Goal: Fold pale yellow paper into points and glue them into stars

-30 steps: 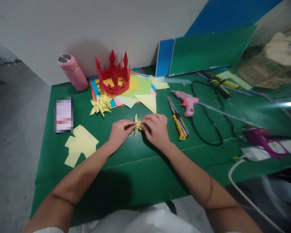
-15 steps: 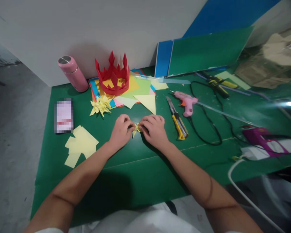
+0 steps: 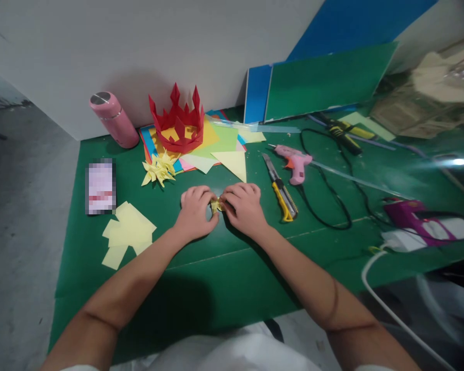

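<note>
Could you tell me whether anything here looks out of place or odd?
The knife lies close to the right hand with its blade seemingly out. A black cord loops loosely over the mat. That hand and the left hand pinch yellow paper.

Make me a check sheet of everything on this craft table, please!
Surface: green mat under everything.
Work things: folded yellow paper, small, between both hands.
Clutter: pink bottle, red paper crown on coloured sheets, yellow paper star, yellow squares, knife, pink glue gun, phone.
Hands: left hand and right hand both pinch the folded yellow paper.
Cables: black cable loops beside the pink glue gun; white cable at the right edge.
Surroundings: white wall, blue and green boards leaning behind, grey floor on the left.
</note>
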Demonstrator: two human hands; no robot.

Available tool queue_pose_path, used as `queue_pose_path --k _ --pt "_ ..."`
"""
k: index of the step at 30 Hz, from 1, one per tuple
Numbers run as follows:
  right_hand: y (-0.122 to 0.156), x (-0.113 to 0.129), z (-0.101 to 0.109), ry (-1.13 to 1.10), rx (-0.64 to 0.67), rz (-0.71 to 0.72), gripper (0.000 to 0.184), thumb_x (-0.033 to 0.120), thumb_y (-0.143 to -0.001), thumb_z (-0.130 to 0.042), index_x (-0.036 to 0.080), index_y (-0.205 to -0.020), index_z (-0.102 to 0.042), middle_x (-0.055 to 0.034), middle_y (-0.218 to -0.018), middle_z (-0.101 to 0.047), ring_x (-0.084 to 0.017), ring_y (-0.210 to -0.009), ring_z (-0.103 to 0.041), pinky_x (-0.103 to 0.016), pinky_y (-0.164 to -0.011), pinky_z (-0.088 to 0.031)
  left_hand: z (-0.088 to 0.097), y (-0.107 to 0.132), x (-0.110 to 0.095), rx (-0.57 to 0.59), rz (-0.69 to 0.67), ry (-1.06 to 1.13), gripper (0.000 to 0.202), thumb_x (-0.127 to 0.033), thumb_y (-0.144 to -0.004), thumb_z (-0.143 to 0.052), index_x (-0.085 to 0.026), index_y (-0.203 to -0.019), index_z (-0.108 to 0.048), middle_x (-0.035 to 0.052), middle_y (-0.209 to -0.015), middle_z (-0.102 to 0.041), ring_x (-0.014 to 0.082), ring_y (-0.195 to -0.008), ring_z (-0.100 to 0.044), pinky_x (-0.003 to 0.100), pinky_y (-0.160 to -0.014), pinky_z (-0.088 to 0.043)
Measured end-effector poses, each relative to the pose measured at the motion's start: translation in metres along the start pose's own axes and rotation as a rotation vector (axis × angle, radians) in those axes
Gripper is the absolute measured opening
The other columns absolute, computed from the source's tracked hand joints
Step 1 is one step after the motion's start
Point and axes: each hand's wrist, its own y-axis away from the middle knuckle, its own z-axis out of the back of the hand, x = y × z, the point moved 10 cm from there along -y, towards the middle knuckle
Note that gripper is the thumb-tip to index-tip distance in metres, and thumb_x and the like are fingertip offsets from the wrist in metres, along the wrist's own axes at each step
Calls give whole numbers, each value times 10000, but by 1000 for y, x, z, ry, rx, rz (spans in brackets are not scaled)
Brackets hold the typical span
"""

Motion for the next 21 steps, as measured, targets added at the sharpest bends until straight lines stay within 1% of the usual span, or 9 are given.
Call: queue_pose_path --k 3,7,15,21 --pt "0 0 1 5 -4 5 148 213 -884 -495 216 -823 -630 -45 -942 -663 -219 -961 -492 -410 -880 -258 1 0 2 -14 19 -23 191 -272 -751 -570 -214 -933 -571 66 -1061 -583 256 -1052 -480 407 -886 -345" --pt "0 0 1 13 -6 18 131 204 -877 -504 209 -827 -625 -41 -937 -660 -215 -964 -489 -403 -881 -261 3 -1 7 -33 58 -27 170 -276 -770 -561 -213 -928 -569 56 -1031 -611 254 -1028 -485 408 -865 -342" --pt "-1 1 -1 -9 37 19 137 189 -866 -510 221 -848 -642 -44 -954 -661 -222 -974 -498 -415 -883 -262 4 -1 8 -67 46 -16 86 -230 -753 -590 -210 -833 -569 45 -1001 -635 249 -1004 -492 403 -842 -336" --pt "-1 -1 -1 -53 42 33 126 244 -875 -512 223 -843 -632 -44 -943 -670 -225 -969 -508 -420 -900 -250 5 -3 9 -71 57 -7 52 -238 -778 -594 -206 -797 -558 39 -976 -653 238 -993 -505 392 -828 -332"
